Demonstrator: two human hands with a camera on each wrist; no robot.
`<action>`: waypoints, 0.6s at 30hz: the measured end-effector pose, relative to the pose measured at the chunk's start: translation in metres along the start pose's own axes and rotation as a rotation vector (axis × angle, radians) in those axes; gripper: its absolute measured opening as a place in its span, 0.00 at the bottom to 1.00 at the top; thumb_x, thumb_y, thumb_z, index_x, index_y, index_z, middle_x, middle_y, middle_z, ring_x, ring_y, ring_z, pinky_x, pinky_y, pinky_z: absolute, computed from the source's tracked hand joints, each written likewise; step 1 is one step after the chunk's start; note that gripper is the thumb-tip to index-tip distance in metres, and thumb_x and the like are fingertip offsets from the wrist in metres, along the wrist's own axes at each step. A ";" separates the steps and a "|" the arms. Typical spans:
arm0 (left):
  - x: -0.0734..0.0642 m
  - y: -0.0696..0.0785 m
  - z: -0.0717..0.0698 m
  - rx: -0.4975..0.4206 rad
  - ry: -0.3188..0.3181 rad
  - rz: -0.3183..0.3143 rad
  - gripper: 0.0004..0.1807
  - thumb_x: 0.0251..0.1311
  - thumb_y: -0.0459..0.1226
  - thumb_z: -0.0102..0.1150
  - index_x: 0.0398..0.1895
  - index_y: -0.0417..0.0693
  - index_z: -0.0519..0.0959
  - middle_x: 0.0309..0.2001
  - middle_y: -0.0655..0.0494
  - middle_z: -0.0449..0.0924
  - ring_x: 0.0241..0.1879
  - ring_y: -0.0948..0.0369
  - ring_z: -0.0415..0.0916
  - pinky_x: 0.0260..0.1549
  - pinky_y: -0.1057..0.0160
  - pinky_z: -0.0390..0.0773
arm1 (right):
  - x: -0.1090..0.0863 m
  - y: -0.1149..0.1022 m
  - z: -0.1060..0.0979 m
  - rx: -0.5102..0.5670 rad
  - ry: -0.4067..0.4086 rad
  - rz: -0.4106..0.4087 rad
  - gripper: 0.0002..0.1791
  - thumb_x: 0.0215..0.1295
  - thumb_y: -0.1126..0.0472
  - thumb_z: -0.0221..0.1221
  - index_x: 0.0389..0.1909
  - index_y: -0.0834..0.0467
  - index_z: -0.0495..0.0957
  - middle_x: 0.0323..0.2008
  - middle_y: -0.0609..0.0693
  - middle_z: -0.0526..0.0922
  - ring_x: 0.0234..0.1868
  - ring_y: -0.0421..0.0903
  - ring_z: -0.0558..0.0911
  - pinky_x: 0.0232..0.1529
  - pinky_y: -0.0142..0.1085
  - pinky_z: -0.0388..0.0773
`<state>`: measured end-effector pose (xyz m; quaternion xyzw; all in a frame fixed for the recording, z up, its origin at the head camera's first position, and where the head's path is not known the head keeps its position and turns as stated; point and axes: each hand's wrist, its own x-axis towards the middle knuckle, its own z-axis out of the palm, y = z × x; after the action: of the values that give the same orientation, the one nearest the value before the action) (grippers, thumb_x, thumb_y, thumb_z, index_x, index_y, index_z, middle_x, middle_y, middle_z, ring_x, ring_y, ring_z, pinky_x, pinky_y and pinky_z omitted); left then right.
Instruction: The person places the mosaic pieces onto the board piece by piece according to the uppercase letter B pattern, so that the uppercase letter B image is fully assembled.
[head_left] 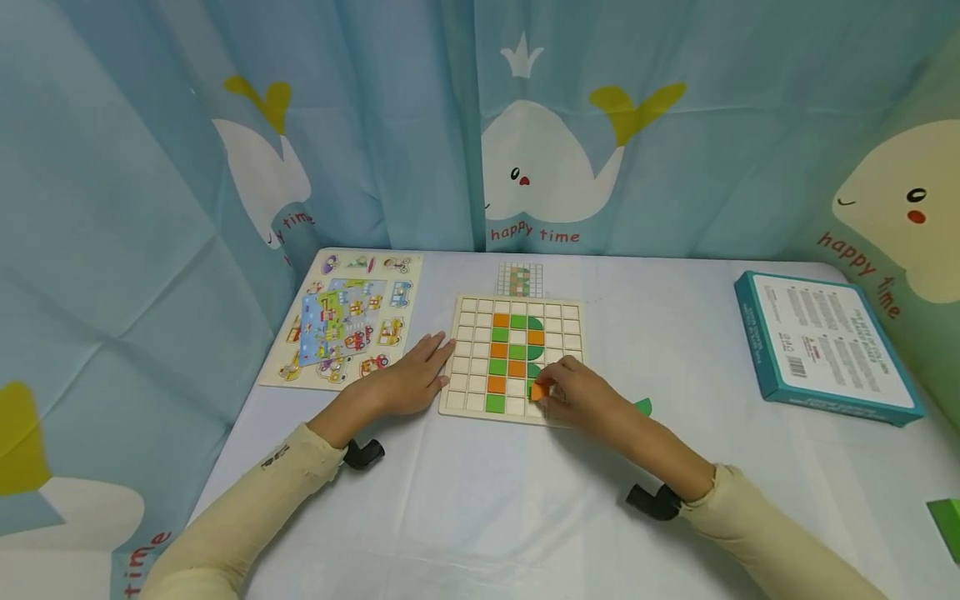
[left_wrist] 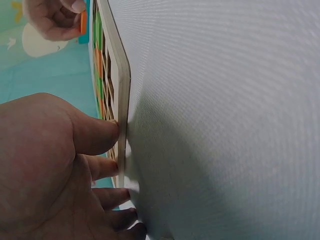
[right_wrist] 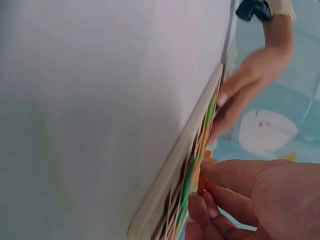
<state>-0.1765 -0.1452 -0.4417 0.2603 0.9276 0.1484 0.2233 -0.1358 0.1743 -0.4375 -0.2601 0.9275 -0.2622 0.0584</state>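
Note:
A wooden grid board (head_left: 461,346) lies on the white table, its middle columns partly filled with orange and green tiles, some of them rounded. My right hand (head_left: 588,396) pinches an orange square tile (head_left: 539,392) between thumb and fingers over the lower right part of the pattern. In the right wrist view the tile (right_wrist: 202,183) is tilted on edge, close over the board. At the board's left edge my left hand (head_left: 408,379) rests with fingers extended. Its thumb and fingertips touch the wooden rim (left_wrist: 121,95) in the left wrist view.
Behind the board lies a small card (head_left: 520,280) printed with a grid pattern. A wooden picture board (head_left: 408,275) with picture cards is at left. A teal box (head_left: 836,346) lies at right. A green piece (head_left: 643,407) shows beside my right forearm, a green block (head_left: 947,521) farther right.

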 end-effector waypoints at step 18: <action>0.000 0.001 0.000 0.008 0.005 0.001 0.37 0.85 0.46 0.39 0.87 0.44 0.42 0.87 0.41 0.34 0.86 0.45 0.32 0.83 0.46 0.44 | 0.003 -0.032 0.029 -0.143 0.095 -0.190 0.08 0.62 0.70 0.73 0.38 0.57 0.87 0.40 0.47 0.82 0.43 0.45 0.82 0.41 0.38 0.79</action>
<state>-0.1759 -0.1444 -0.4410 0.2615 0.9285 0.1456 0.2196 -0.1174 0.1363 -0.4459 -0.3377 0.9167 -0.2115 -0.0293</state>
